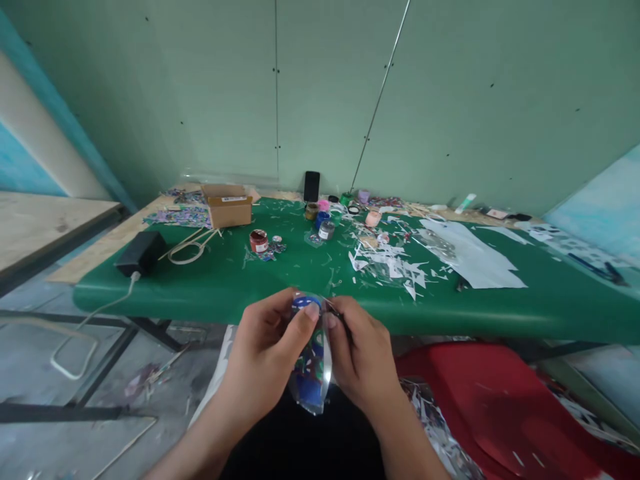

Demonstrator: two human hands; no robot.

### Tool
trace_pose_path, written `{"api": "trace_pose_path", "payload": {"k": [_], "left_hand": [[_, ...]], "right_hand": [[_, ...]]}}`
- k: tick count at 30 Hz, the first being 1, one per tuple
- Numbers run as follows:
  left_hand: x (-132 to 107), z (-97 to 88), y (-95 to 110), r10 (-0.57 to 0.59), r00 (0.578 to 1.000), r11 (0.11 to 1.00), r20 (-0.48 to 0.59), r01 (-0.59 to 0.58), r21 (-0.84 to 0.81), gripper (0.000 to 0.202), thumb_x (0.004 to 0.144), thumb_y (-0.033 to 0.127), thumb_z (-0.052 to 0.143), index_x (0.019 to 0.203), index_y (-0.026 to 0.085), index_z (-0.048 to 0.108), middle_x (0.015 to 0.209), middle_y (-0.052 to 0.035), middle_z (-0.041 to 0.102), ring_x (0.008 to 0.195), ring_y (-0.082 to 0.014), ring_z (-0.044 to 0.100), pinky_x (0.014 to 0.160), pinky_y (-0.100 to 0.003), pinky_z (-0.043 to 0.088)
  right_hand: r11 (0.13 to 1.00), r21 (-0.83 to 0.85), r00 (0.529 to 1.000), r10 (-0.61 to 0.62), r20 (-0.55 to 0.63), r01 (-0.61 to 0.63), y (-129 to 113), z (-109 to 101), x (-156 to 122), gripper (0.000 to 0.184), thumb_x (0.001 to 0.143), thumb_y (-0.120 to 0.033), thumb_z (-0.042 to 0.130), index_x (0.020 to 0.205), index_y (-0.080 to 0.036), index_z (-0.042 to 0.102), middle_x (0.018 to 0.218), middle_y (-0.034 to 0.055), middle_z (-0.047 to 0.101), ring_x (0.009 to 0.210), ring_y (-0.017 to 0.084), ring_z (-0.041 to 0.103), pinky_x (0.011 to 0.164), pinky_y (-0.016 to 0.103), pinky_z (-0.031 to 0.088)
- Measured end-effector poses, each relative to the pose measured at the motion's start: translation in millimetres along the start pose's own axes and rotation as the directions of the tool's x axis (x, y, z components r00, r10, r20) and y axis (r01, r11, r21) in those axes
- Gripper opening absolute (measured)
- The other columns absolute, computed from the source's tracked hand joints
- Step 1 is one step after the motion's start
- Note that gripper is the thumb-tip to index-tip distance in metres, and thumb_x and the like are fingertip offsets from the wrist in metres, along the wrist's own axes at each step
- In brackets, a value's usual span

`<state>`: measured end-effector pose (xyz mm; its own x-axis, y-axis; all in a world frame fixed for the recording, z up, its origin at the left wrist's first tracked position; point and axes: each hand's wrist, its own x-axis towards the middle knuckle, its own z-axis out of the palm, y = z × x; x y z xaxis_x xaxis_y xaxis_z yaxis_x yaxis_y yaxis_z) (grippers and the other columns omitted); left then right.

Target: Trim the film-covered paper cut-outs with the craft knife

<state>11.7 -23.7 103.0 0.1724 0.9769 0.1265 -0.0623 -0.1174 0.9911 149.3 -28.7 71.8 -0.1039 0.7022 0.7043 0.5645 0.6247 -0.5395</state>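
My left hand (273,343) is closed on a clear plastic sheet (311,383) with blue, green and dark red printed shapes, its thumb pressed on the upper part. Close beside it, my right hand (363,343) is closed around a small dark-handled tool (345,323) with a thin metal tip. That tip is at the sheet's upper right edge. Fingers hide most of the tool, so I cannot tell its exact kind. Both hands are over my lap, in front of the table's near edge.
The green-covered table (225,293) holds an open cardboard box (230,212), a red-brown jar (259,241), several other paint jars, white scraps (395,263), a large white sheet (475,253) and a black adapter (141,253). A phone (311,187) leans on the wall. A red chair (480,400) stands right.
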Motion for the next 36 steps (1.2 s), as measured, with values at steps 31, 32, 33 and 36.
{"api": "trace_pose_path", "payload": {"k": [31, 32, 33, 36], "left_hand": [[-4, 8.1, -4, 0.037, 0.998, 0.995, 0.05, -0.042, 0.091, 0.035, 0.089, 0.035, 0.052, 0.06, 0.018, 0.042, 0.057, 0.0063, 0.032, 0.053, -0.0082, 0.026, 0.045, -0.022, 0.023], [-4, 7.4, -4, 0.046, 0.997, 0.993, 0.063, -0.053, 0.108, 0.035, 0.089, 0.035, 0.051, 0.06, 0.019, 0.042, 0.058, 0.0062, 0.032, 0.053, -0.0084, 0.026, 0.046, -0.022, 0.023], [-4, 6.7, -5, 0.056, 0.996, 0.99, 0.071, -0.065, 0.128, 0.034, 0.09, 0.035, 0.051, 0.061, 0.019, 0.043, 0.058, 0.006, 0.033, 0.054, -0.0086, 0.027, 0.046, -0.022, 0.024], [-4, 5.7, -6, 0.066, 0.994, 0.981, 0.086, -0.081, 0.179, 0.034, 0.091, 0.037, 0.05, 0.063, 0.018, 0.044, 0.06, 0.0054, 0.035, 0.055, -0.0091, 0.029, 0.047, -0.022, 0.025]], "right_hand": [[0.994, -0.069, 0.995, 0.075, -0.071, -0.08, -3, 11, -10, 0.017, 0.093, -0.026, 0.038, 0.096, -0.024, 0.054, 0.071, -0.0011, 0.071, 0.052, 0.014, 0.065, 0.045, 0.021, 0.043], [0.993, -0.06, 0.993, 0.097, -0.066, -0.101, -2, 12, -11, 0.017, 0.093, -0.026, 0.038, 0.097, -0.024, 0.055, 0.072, -0.0011, 0.071, 0.053, 0.014, 0.065, 0.046, 0.021, 0.044], [0.992, -0.053, 0.991, 0.114, -0.069, -0.118, -1, 12, -13, 0.018, 0.094, -0.027, 0.039, 0.098, -0.024, 0.056, 0.073, -0.0013, 0.071, 0.053, 0.014, 0.065, 0.047, 0.021, 0.044], [0.99, -0.035, 0.987, 0.135, -0.082, -0.138, 1, 14, -17, 0.018, 0.095, -0.026, 0.039, 0.099, -0.025, 0.057, 0.074, -0.0021, 0.072, 0.053, 0.014, 0.064, 0.049, 0.021, 0.046]]}}
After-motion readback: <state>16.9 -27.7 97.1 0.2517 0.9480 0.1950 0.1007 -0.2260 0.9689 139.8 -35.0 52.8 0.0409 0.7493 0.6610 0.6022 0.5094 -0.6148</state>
